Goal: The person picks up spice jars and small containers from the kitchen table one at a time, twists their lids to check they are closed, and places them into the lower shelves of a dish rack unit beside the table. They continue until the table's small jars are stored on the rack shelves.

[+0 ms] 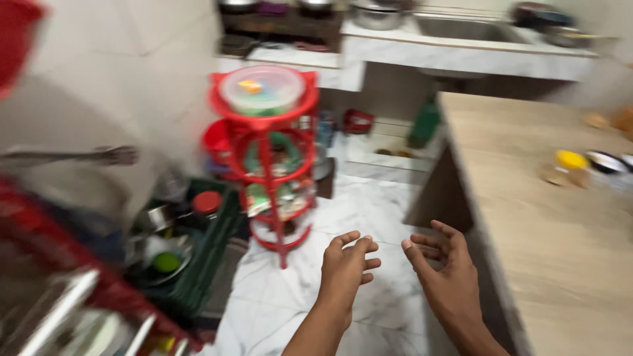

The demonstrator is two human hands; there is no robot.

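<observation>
Floor (382,198): white marbled tile, runs from bottom centre back to the wall. On it a red tiered rack (267,165) w/ a clear round lidded tub (262,89) on top; lower tiers packed w/ items, too blurred to tell. Left of rack, a dark green crate (204,264) on the floor holding a red-lidded jar (206,202) and metal bits. Green bottle (425,122) and small red container (358,120) stand at the back, under the marble sink ledge (461,56).

Surface (560,231): light wood-grain, right side. A yellow-lidded jar (566,166) and a dark bowl (605,162) sit near its far right edge, just beside each other; blurred.
</observation>
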